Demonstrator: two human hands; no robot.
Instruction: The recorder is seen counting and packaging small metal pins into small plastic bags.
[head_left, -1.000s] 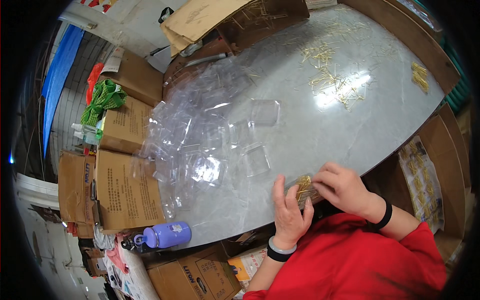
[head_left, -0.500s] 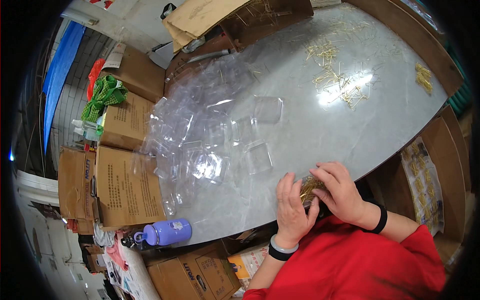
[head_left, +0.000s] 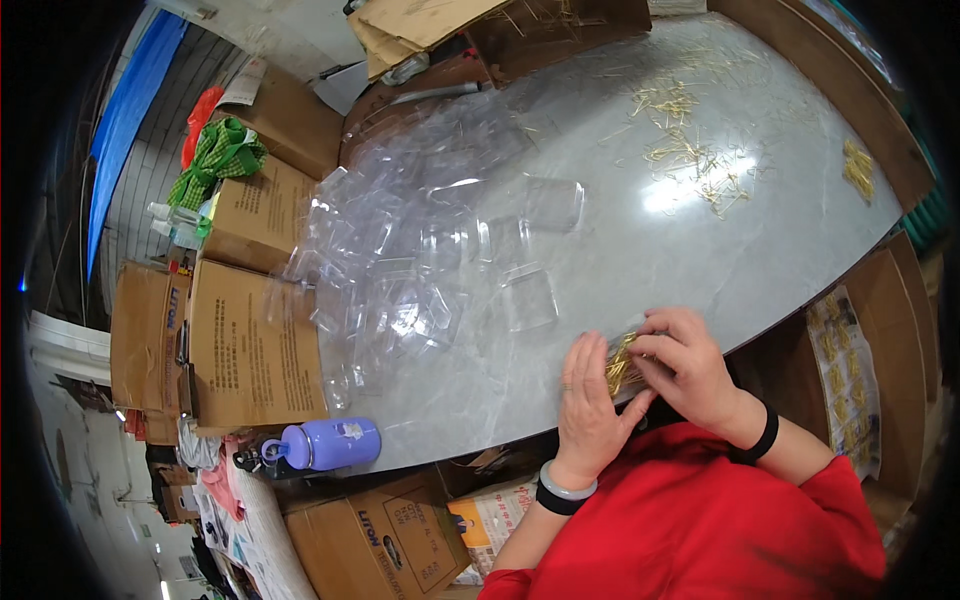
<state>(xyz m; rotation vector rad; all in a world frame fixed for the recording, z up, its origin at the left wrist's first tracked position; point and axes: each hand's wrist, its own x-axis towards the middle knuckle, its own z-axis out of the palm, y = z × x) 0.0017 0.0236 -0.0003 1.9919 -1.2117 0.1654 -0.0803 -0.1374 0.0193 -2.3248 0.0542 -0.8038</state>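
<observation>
bundle: small bunch of thin gold-yellow sticks [head_left: 620,362], pin-like, packed side by side, roughly aligned; ends show between the two hands, rest hidden by fingers
bundle location: at the near table edge, pinched between both hands, just above the grey marble-look tabletop [head_left: 640,250]
left hand: left hand [head_left: 588,405] cups the bunch from the left, fingers together and curled against it; ring on one finger, pale bangle and dark band at the wrist
right hand: right hand [head_left: 690,365] clamps the bunch from the right, thumb and fingertips closed on it; black band at the wrist
beyond the fingertips: heap of clear plastic clamshell boxes [head_left: 420,260], a few lying singly just past the fingers
far beyond the fingers: loose gold sticks scattered [head_left: 690,160] on the tabletop, well apart from the hands
left of the left hand: lilac bottle [head_left: 325,443] on its side at the table edge; cardboard cartons [head_left: 250,340] stacked further left
sleeves: red
</observation>
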